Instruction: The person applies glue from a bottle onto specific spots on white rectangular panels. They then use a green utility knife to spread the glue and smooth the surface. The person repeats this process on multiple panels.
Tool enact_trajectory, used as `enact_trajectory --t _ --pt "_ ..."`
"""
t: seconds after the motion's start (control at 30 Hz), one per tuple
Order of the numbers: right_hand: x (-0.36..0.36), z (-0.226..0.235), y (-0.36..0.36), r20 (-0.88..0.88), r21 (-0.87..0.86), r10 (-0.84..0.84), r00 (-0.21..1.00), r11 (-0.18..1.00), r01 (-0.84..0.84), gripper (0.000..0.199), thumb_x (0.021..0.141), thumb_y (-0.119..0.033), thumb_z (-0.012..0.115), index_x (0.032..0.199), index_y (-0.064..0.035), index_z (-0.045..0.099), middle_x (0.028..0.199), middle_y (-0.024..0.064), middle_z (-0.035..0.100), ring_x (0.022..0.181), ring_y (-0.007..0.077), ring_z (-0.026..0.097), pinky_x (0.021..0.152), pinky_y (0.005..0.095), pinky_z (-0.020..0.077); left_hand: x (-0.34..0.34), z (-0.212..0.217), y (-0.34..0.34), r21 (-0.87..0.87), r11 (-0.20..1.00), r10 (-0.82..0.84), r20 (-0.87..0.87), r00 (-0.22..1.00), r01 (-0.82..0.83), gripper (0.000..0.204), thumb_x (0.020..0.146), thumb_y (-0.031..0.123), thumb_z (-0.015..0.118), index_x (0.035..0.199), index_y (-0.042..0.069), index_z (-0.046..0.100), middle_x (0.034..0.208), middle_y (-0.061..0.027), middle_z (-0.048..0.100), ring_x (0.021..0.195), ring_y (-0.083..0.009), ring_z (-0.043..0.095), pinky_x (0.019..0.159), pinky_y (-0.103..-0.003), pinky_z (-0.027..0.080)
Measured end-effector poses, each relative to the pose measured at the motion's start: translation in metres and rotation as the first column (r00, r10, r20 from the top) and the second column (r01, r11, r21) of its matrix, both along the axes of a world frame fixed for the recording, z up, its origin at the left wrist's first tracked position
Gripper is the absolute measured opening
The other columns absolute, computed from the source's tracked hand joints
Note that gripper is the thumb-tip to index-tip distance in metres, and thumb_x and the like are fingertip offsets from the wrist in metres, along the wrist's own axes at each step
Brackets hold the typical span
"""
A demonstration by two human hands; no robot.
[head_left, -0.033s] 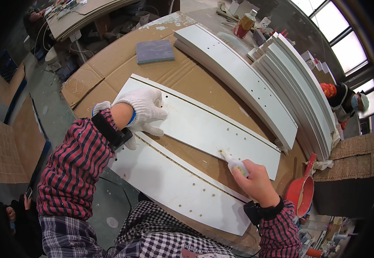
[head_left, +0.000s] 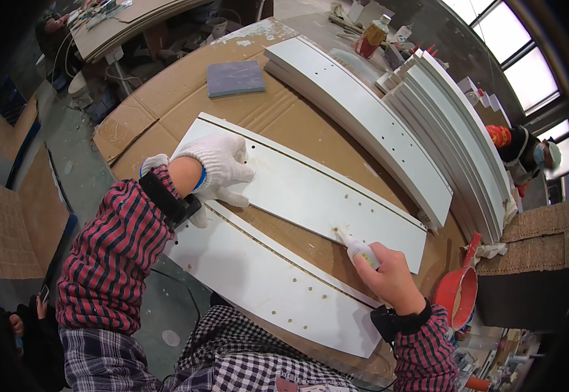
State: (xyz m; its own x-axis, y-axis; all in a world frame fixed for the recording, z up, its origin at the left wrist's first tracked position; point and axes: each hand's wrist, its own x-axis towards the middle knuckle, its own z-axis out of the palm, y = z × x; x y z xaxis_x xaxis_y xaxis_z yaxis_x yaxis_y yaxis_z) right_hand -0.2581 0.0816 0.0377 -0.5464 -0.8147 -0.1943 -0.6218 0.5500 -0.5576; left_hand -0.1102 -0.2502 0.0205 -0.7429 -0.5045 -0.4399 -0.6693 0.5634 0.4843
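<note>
My left hand [head_left: 217, 163], in a white knit glove, rests on the left end of a white panel [head_left: 291, 186], its fingers apart. This panel has a dark groove along its far edge and several small holes. My bare right hand [head_left: 392, 276] is wrapped round a small white squeeze bottle [head_left: 360, 253]. The bottle's nozzle points down at the panel's near edge, by a small patch of brownish crumbs; whether it touches cannot be made out. A second white panel [head_left: 251, 261], grooved and drilled likewise, lies nearer me.
Cardboard [head_left: 173, 101] covers the table. A grey-purple sanding block [head_left: 235, 78] lies at the back. Stacked white panels [head_left: 363, 117] fill the far right, near a bottle of reddish-brown liquid [head_left: 372, 38]. A red dustpan-like scoop [head_left: 457, 291] sits at the right edge. Other people are nearby.
</note>
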Motion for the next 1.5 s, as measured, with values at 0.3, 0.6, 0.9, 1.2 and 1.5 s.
enact_trajectory --t 0.3,0.6,0.9,1.2,1.5 --pt "0.0 0.001 0.011 0.056 0.021 -0.056 0.997 0.998 0.055 0.031 0.089 -0.028 0.067 0.086 0.0022 0.063 0.066 0.0214 0.061 0.053 0.0313 0.058 0.053 0.0381 0.0466 0.004 0.01 0.006 -0.121 0.972 -0.206 -0.038 0.978 0.2 0.043 0.078 0.034 0.069 0.103 0.0 0.064 0.093 -0.0194 0.067 0.089 -0.033 0.065 0.08 -0.04 0.052" --pt "0.0 -0.007 0.008 0.029 -0.001 -0.008 1.0 1.0 0.008 0.032 0.088 -0.028 0.068 0.083 0.0027 0.061 0.065 0.0219 0.06 0.055 0.0356 0.059 0.053 0.04 0.0469 0.003 0.002 0.002 -0.052 0.994 -0.096 -0.031 0.995 0.095 0.039 0.079 0.031 0.07 0.101 -0.001 0.063 0.092 -0.0171 0.066 0.087 -0.0302 0.064 0.078 -0.04 0.052" --pt "0.0 -0.008 0.005 0.015 0.001 0.0 1.0 1.0 0.0 0.032 0.088 -0.028 0.068 0.081 0.002 0.059 0.063 0.0233 0.058 0.054 0.0385 0.058 0.051 0.0419 0.0456 0.004 -0.002 0.0 -0.046 0.995 -0.086 -0.047 0.995 0.084 0.038 0.079 0.03 0.07 0.1 -0.001 0.062 0.09 -0.0166 0.065 0.086 -0.0296 0.064 0.077 -0.039 0.052" --pt "0.0 -0.009 0.005 0.015 -0.004 -0.007 1.0 1.0 0.007 0.032 0.089 -0.027 0.068 0.08 0.0021 0.058 0.064 0.0238 0.058 0.054 0.0382 0.057 0.051 0.0418 0.0449 0.0 -0.003 -0.001 -0.028 0.999 -0.037 -0.017 0.999 0.037 0.039 0.078 0.031 0.069 0.1 0.0 0.062 0.09 -0.0172 0.065 0.086 -0.0302 0.064 0.077 -0.039 0.052" --pt "0.001 -0.004 0.025 0.264 -0.011 -0.22 0.939 0.973 0.231 0.027 0.089 -0.025 0.068 0.092 0.0016 0.066 0.064 0.0093 0.06 0.054 0.0167 0.054 0.053 0.0318 0.0441 0.002 0.003 0.003 -0.042 0.995 -0.095 -0.016 0.995 0.094 0.042 0.079 0.03 0.069 0.103 -0.003 0.062 0.092 -0.0179 0.065 0.087 -0.0305 0.064 0.078 -0.04 0.052"
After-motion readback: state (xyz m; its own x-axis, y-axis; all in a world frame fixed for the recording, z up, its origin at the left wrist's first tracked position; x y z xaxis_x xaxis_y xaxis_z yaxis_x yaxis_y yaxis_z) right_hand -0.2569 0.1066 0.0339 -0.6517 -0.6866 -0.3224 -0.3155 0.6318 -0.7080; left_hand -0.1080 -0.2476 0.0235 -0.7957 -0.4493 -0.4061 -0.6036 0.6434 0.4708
